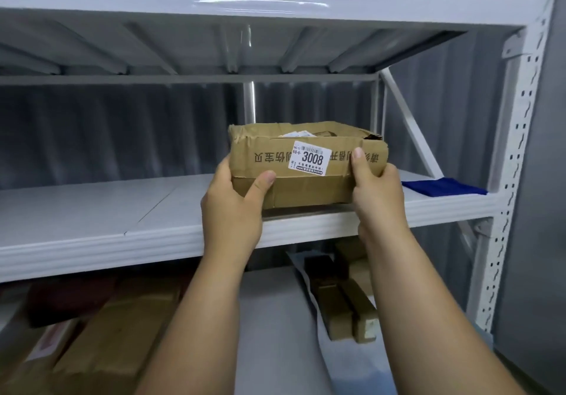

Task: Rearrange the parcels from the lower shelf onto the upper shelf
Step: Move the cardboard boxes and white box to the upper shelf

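A worn brown cardboard parcel (309,186) with a white label reading 3008 rests on the front edge of the upper shelf (122,220). My left hand (235,208) grips its lower left corner, thumb across the front face. My right hand (376,192) grips its right end, thumb pressed up against the front. Below, on the lower shelf (275,318), lie several more parcels: flat brown boxes (113,342) at the left with a dark red one (70,299) behind them, and long narrow brown boxes (349,303) at the right.
A folded blue cloth (444,187) lies on the upper shelf right of the parcel. The white perforated rack upright (514,165) and a diagonal brace (407,119) stand at the right. Another shelf (245,3) runs overhead. A grey-white mailer bag (321,327) lies on the lower shelf.
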